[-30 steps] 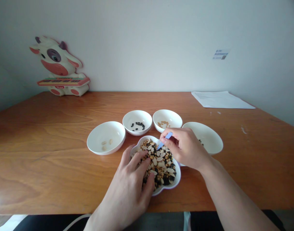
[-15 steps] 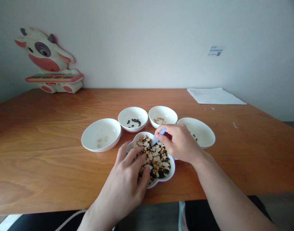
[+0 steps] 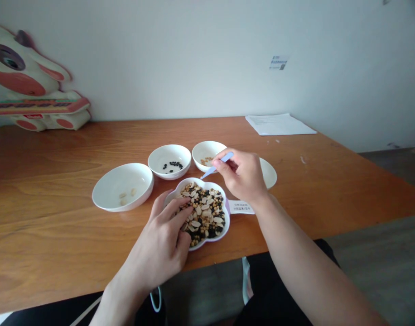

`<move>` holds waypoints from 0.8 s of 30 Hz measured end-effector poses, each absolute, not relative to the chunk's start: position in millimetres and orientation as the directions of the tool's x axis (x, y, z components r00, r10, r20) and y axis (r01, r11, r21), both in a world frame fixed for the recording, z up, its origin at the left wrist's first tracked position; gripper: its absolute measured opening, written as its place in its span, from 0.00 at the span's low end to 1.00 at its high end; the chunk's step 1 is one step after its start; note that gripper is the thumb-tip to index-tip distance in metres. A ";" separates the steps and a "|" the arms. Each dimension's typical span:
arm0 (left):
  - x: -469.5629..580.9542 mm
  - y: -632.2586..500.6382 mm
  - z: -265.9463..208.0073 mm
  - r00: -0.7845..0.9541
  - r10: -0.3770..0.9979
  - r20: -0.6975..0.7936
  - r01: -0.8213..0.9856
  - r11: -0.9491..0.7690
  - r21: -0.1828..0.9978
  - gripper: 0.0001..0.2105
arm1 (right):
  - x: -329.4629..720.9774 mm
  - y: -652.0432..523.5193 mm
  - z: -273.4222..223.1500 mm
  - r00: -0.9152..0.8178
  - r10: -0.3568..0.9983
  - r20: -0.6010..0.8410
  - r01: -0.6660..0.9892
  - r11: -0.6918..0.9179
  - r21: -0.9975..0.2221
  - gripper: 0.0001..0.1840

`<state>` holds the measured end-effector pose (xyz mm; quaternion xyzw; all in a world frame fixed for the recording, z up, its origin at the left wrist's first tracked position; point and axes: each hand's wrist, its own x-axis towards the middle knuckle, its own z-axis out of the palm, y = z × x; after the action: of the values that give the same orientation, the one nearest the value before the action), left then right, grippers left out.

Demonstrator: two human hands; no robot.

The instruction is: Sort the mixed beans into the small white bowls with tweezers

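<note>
My right hand [image 3: 243, 174] pinches light-blue tweezers [image 3: 217, 166] between thumb and fingers. Their tip is just above the far rim of a flower-shaped white dish [image 3: 224, 226], and I cannot make out anything in it. Mixed peanuts, dark beans and small yellow beans [image 3: 205, 210] fill the dish. Over its left side lies my left hand [image 3: 163, 237], fingers spread and fingertips on the mix. Behind the dish stand white bowls: one with a few peanuts [image 3: 103, 194], one with black beans [image 3: 155, 160], one with yellow beans [image 3: 202, 147]. A further bowl [image 3: 268, 174] is partly hidden behind my right hand.
A printed paper strip [image 3: 241, 207] sticks out from the dish's right side. Sheets of paper [image 3: 278, 124] lie at the table's back right. A cow-shaped toy keyboard [image 3: 41, 86] stands at the back left against the wall. The table's front edge is close to the dish.
The tweezers in my right hand have lifted from the mix and moved toward the yellow-bean bowl. My left hand stays on the dish. The view has turned right, uncovering the paper strip.
</note>
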<state>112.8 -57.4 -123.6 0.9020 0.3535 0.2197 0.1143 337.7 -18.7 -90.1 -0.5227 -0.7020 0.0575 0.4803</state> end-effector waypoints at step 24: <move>120.9 -54.5 -122.0 0.652 0.687 0.321 0.593 -0.725 0.350 0.20 | 347.9 -8.6 -94.3 0.209 0.791 0.575 0.793 0.208 -0.573 0.07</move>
<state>120.9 -54.5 -122.0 0.9024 0.3546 0.2199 0.1073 347.9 -8.6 -94.3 -0.6293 -0.6290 -0.0011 0.4563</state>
